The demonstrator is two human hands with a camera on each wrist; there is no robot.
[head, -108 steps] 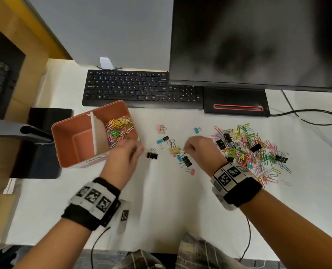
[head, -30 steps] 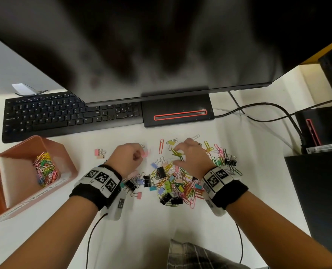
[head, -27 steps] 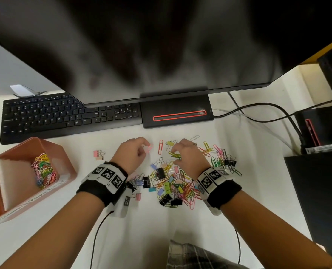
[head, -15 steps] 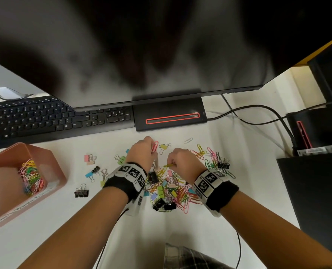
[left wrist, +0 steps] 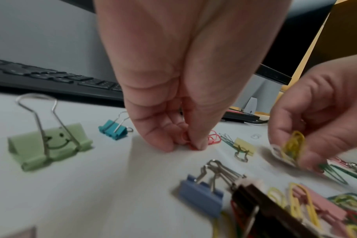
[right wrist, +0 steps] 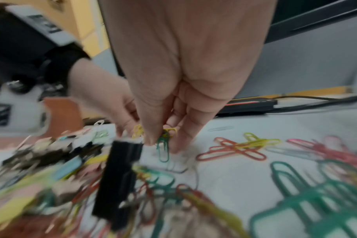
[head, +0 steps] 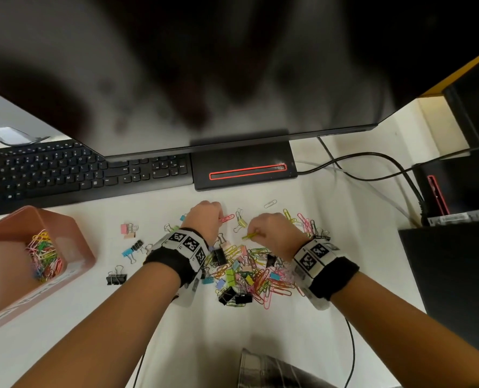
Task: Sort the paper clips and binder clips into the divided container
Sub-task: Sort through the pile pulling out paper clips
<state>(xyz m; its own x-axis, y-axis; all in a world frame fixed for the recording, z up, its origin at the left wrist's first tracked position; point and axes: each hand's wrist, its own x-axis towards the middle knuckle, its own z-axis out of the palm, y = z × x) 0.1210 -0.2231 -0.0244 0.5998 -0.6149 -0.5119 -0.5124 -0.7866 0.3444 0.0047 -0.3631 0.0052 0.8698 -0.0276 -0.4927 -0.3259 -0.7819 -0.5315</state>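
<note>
An office workstation. A wide black flat-screen monitor (head: 204, 65) stands over a black full-size computer keyboard (head: 64, 175) on the white counter (head: 260, 331). Black cables (head: 372, 163) trail toward a black desktop computer tower (head: 454, 186).

mixed clip pile (head: 249, 273) on desk, paper clips (head: 43, 259) in container (head: 75, 249)

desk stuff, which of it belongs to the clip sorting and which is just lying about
Job:
paper clips
binder clips
divided container
red paper clip in left hand
yellow paper clip in right hand

Lying about:
keyboard
monitor
cables
</note>
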